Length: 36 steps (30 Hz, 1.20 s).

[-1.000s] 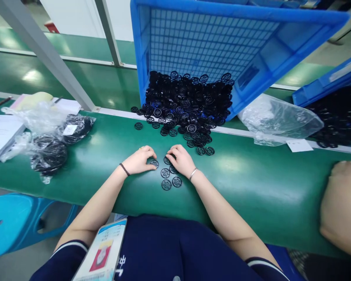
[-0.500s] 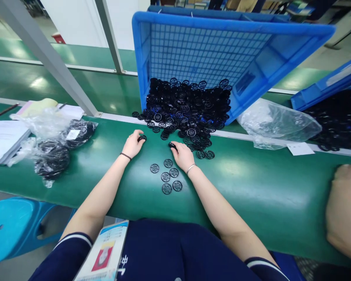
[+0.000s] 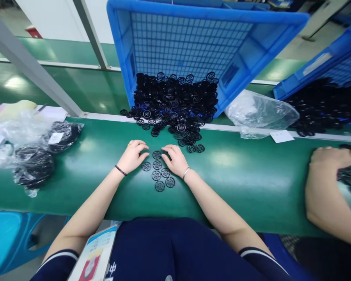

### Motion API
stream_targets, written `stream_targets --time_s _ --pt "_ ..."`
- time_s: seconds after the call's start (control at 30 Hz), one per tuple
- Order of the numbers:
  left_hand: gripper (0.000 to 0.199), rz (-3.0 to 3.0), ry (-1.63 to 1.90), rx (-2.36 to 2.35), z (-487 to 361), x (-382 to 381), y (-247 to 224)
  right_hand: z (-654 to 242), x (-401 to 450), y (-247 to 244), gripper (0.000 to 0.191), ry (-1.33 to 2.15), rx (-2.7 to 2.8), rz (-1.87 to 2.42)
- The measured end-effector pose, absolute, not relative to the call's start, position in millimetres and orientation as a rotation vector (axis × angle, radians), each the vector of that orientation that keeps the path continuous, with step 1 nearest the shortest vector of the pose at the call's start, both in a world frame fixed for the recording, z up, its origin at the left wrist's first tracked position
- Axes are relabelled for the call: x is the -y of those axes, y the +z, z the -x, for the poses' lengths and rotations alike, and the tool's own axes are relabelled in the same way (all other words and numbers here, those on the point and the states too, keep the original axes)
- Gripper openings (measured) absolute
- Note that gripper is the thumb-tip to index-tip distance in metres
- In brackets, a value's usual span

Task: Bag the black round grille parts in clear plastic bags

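Note:
Several black spoked wheel-shaped discs [image 3: 157, 165] lie flat in a small cluster on the green tabletop in front of me. My left hand [image 3: 133, 156] rests just left of the cluster, thumb and fingers apart, with nothing visible in it. On the other side, my right hand [image 3: 174, 159] is also open, its fingertips beside the topmost disc [image 3: 156, 155]. Beyond both hands, a large heap of the same black discs [image 3: 175, 97] spills out of a tilted blue crate [image 3: 207, 15] onto the table.
At left lie plastic bags of black discs [image 3: 33, 166] and papers. A clear plastic bag [image 3: 261, 113] and a white label [image 3: 282, 136] lie right of the crate. Another person's hand [image 3: 329, 158] works at far right, near a second blue crate [image 3: 316, 68]. A blue stool [image 3: 6, 238] stands lower left.
Both hands came back from the heap toward the cluster. The black discs they held have left their fingers, and the cluster shows an added disc at its top. The view shifted right.

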<state>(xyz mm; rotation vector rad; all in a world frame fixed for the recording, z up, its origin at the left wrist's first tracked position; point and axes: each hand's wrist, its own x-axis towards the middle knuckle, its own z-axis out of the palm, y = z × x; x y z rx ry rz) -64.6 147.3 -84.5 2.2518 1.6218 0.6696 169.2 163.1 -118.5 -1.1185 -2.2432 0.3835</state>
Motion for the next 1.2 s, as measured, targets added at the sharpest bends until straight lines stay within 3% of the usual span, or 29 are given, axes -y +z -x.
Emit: stream_targets --time_s 0.2,0.37,0.57,0.8,1.0,1.1,1.2 --pt "0.021 -2.501 0.462 -1.287 -3 -163 -81 -240 -158 -125 0.017 0.012 1.866 1.453" --pt "0.048 -2.541 0.406 -1.254 -53 -179 -92 -265 -156 -126 0.021 -0.051 2.036 1.552" --pt "0.015 -2.604 0.381 -1.197 -61 -171 -94 -255 -150 -123 0.021 0.000 2.166 1.503" --pt "0.015 -2.648 0.321 -1.068 -43 -129 -90 -244 -136 -123 0.035 0.184 2.293 1.458" --pt "0.020 -2.625 0.345 -1.079 -37 -131 -80 -245 -137 -122 0.023 0.253 2.237 1.357" --pt "0.018 -2.611 0.408 -1.174 -43 -155 -79 -249 -156 -117 0.023 0.164 2.155 1.420" --pt "0.031 -2.616 0.435 -1.248 -54 -177 -83 -254 -179 -111 0.027 -0.013 2.107 1.581"
